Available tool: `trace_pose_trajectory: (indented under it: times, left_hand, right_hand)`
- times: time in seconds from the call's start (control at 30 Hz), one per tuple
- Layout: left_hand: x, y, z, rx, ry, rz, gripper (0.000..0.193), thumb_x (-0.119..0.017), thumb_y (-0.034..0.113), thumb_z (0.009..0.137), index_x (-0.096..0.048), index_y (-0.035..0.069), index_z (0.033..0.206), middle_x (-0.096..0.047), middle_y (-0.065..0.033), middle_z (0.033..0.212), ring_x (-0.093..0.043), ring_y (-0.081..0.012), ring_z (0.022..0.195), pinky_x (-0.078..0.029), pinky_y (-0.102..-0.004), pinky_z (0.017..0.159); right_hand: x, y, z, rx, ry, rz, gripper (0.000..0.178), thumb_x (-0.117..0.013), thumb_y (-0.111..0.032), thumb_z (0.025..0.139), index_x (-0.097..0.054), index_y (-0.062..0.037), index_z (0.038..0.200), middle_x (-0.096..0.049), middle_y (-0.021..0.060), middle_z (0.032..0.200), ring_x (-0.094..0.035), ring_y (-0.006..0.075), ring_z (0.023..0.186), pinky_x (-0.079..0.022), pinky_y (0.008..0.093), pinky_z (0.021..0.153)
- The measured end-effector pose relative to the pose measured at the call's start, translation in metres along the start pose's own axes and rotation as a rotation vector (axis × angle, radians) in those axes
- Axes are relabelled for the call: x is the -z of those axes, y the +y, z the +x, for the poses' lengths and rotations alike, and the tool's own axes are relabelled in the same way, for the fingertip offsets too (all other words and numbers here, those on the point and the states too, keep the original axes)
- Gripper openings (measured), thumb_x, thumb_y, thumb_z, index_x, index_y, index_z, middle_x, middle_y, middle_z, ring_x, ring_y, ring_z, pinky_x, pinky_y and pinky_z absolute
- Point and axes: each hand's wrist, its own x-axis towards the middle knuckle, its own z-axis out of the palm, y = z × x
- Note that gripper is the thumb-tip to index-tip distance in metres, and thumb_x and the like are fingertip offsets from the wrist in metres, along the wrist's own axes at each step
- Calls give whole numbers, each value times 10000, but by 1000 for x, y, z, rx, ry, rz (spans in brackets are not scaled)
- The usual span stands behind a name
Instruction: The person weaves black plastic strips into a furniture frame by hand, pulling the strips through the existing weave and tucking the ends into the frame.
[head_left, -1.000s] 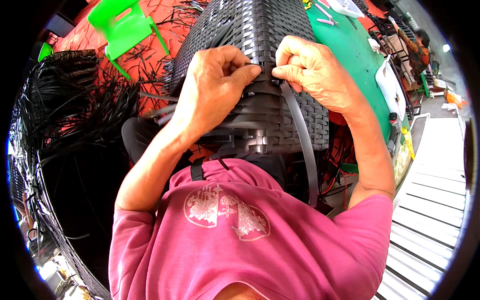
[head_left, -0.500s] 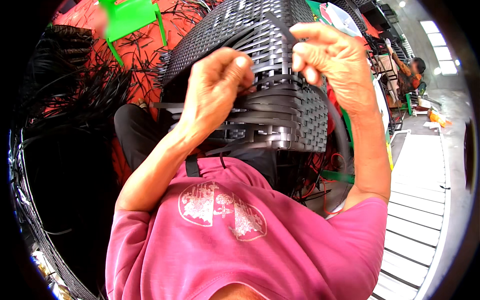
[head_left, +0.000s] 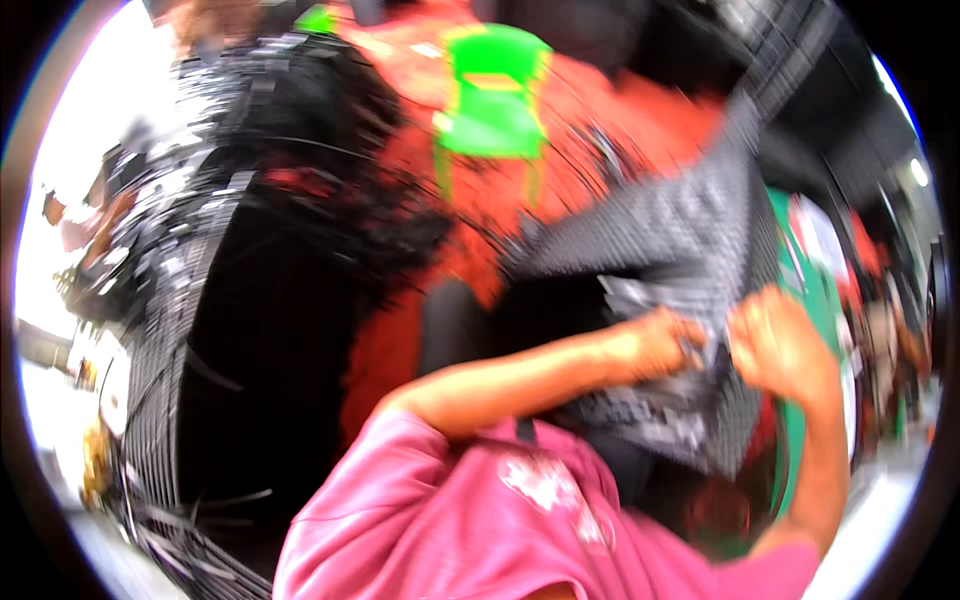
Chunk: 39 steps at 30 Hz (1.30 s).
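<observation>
A black basket-like piece of woven flat plastic strips (head_left: pixel 665 220) stands in front of me, smeared by motion. Loose strip ends (head_left: pixel 640 415) stick out along its near side. My left hand (head_left: pixel 650 345) is closed at the weave's corner, its fingers curled around what looks like a black strip. Just to its right, my right hand (head_left: pixel 785 345) is also closed, knuckles up, against the weave's right edge. A strip seems to run between the two hands, but blur hides exactly how each grips it.
A green plastic chair (head_left: pixel 495 95) stands on the red floor covering (head_left: pixel 585 105), strewn with strip scraps. At left are a large black woven piece (head_left: pixel 270 370) and a heap of black strips (head_left: pixel 330 120). A green surface (head_left: pixel 820 300) lies beyond my right hand. Another person (head_left: pixel 85 225) is at far left.
My view has swung to the left, so the woven piece and both hands now appear further right. My hands have come closer together, and the right hand's fingers have closed.
</observation>
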Motion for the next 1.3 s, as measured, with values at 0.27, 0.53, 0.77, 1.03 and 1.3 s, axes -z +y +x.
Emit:
trace_pose_trajectory:
  times: [0.27,0.53,0.77,1.03,1.3]
  left_hand:
    - [-13,-36,11,106,101,-441,133,-707,120,764,-628,98,660,-522,62,538,-380,-40,452,-264,-221,431]
    - [71,-24,10,-196,646,936,83,-626,82,709,-663,8,707,-620,-77,588,-635,-176,574,-496,-330,501]
    - [112,-71,-14,-53,599,632,246,-661,157,801,-639,-4,985,-626,-100,611,-604,-144,481,-500,-311,436]
    - [131,69,-71,-107,772,834,136,-539,169,877,-621,71,923,-603,-4,711,-611,-98,643,-484,-253,522]
    - [37,85,-47,-313,405,501,278,-605,119,891,-603,-33,1123,-664,-77,882,-638,-138,775,-513,-254,707]
  right_hand:
    - [-18,-15,12,-82,-66,237,148,-616,-149,630,-653,-9,661,-596,194,648,-599,359,639,-475,441,642]
    - [-11,-24,-19,-141,172,164,177,-647,-212,773,-638,-36,787,-644,114,797,-620,311,721,-481,432,676]
    - [-27,-19,-22,-107,217,420,218,-581,-204,847,-662,-9,903,-678,127,878,-633,243,621,-501,367,605]
    - [-69,8,-81,-275,502,1144,222,-572,-65,846,-628,23,1042,-620,54,1059,-514,90,696,-439,236,617]
    - [-98,-4,-91,-299,659,1092,220,-660,-14,759,-654,-24,979,-590,21,921,-527,101,751,-442,232,695]
